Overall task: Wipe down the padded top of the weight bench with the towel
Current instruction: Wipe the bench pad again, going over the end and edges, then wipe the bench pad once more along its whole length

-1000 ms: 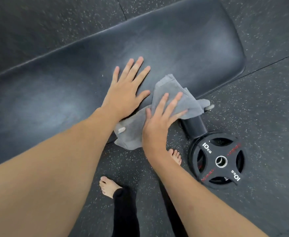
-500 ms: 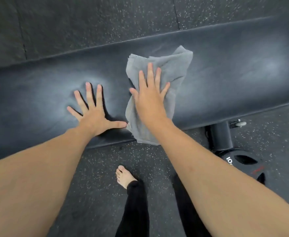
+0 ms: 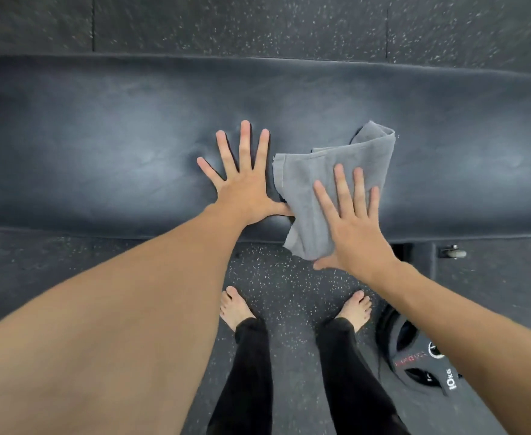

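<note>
The black padded bench top runs across the whole head view from left to right. A grey towel lies crumpled on its near half, with its lower corner hanging over the front edge. My right hand presses flat on the towel's right side, fingers spread and thumb at the hanging corner. My left hand rests flat on the bare pad just left of the towel, fingers spread, its thumb touching the cloth.
My bare feet stand on speckled black rubber flooring in front of the bench. A black 10 kg weight plate lies on the floor at the lower right. A small bench wheel sticks out under the pad's front edge.
My right hand has pulled the towel from the far side of the pad back to the near edge. My left hand now sits closer to the towel. The view has swung squarer over the bench.
</note>
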A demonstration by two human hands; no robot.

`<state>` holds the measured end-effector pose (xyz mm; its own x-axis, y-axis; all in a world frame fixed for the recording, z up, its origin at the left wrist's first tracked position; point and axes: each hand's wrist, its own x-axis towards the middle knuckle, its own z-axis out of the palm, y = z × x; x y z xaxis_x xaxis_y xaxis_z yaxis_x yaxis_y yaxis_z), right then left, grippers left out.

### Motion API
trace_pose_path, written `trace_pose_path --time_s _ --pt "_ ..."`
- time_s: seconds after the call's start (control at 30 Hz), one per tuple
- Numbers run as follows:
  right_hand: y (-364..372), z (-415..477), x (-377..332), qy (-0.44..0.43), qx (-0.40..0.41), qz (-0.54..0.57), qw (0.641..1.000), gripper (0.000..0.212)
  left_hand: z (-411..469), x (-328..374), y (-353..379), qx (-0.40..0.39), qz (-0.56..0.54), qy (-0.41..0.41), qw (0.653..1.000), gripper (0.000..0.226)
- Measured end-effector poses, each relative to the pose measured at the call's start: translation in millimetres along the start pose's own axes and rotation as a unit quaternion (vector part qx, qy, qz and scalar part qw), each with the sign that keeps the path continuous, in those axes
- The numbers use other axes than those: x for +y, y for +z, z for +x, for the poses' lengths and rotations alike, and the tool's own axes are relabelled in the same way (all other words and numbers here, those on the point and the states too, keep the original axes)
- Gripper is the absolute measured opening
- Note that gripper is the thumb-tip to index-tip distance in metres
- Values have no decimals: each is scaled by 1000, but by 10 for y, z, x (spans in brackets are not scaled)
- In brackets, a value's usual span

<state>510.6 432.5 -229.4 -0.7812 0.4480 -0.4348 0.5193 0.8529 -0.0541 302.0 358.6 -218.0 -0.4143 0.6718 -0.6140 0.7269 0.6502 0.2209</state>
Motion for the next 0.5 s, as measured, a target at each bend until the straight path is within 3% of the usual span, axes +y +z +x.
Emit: trace_pose_path --time_s 0.13,0.27,0.3,0.43,0.5 --pt "120 -89 -189 17 81 4 997 140 16 -62 6 1 -22 25 999 143" --pt "78 5 -352 -48 122 8 991 129 -118 -556 -51 62 -8 115 991 129" --pt "51 65 -456 -70 121 6 990 129 -179 -771 -89 75 0 99 992 131" --pt "-27 356 -1086 -113 117 4 987 136 -408 -1688 -235 77 -41 -111 990 145" --pt "-33 480 -1365 -133 123 -10 984 138 -445 -1906 -217 73 -36 -122 989 140"
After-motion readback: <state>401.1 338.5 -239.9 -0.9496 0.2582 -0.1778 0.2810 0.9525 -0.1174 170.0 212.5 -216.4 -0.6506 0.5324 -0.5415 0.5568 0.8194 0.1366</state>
